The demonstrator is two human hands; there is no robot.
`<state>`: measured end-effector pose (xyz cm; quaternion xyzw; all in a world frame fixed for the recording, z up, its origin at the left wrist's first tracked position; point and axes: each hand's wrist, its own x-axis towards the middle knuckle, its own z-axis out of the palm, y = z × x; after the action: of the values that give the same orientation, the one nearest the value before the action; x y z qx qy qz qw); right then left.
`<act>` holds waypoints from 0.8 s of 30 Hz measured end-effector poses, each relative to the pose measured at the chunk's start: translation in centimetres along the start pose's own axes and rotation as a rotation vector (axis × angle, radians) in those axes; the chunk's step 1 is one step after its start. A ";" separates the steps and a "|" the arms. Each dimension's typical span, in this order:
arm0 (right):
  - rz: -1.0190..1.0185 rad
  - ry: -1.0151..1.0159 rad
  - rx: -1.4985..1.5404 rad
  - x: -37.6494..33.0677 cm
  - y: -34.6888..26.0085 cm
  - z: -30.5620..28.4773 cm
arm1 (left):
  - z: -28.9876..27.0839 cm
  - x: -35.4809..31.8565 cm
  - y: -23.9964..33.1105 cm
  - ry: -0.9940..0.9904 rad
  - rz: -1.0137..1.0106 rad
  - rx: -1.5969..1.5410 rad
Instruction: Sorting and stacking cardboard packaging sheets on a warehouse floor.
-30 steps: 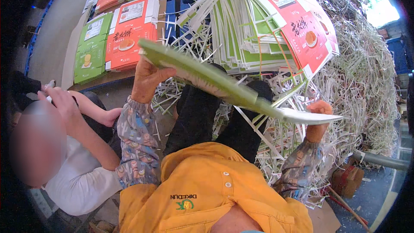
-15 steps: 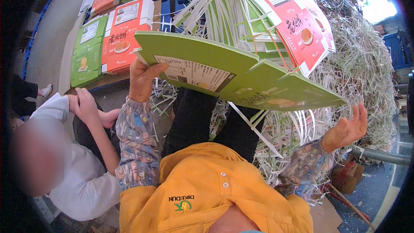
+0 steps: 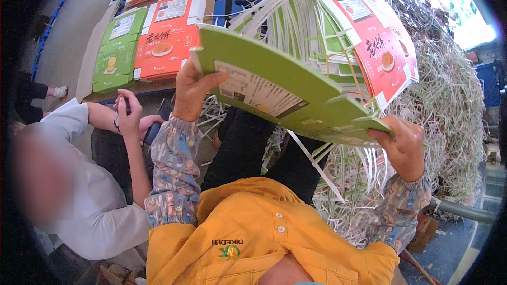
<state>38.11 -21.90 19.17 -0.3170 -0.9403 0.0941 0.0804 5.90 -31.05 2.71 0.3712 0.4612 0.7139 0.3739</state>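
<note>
My left hand grips the left end of a stack of green printed carton sheets, its thumb over the near face. At the opposite end my right hand clasps the lower right corner. The stack is tilted and bowed between both hands, above my knees. Just beyond it stands a taller pile of red and green carton sheets, with white and green trim strips fraying from its left side. Some loose strips dangle beneath the sheets I hold.
Finished-looking red sheets and green sheets lie in stacks on a pallet at the far left. A large heap of shredded paper strips rises on the right. Close on my left sits a person in a white shirt, holding a dark object.
My right hand, open and apart before, has closed on the stack's right corner. The stack has tilted more steeply. The person beside me has raised a hand.
</note>
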 end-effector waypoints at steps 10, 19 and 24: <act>0.454 0.422 0.338 4.9 0.1 -4.6 | 3.6 -1.5 -1.7 0.305 0.055 0.078; 0.171 0.457 1.339 16.9 -1.7 1.2 | 5.7 -2.5 -4.0 -0.200 -0.320 -0.387; 0.140 0.372 1.470 22.3 -2.3 5.9 | 5.2 0.1 -2.0 0.275 -0.015 -0.978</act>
<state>18.03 -10.86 16.05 -0.2516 -0.5844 0.6459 0.4218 10.75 -28.39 2.36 0.0519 0.1204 0.8859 0.4450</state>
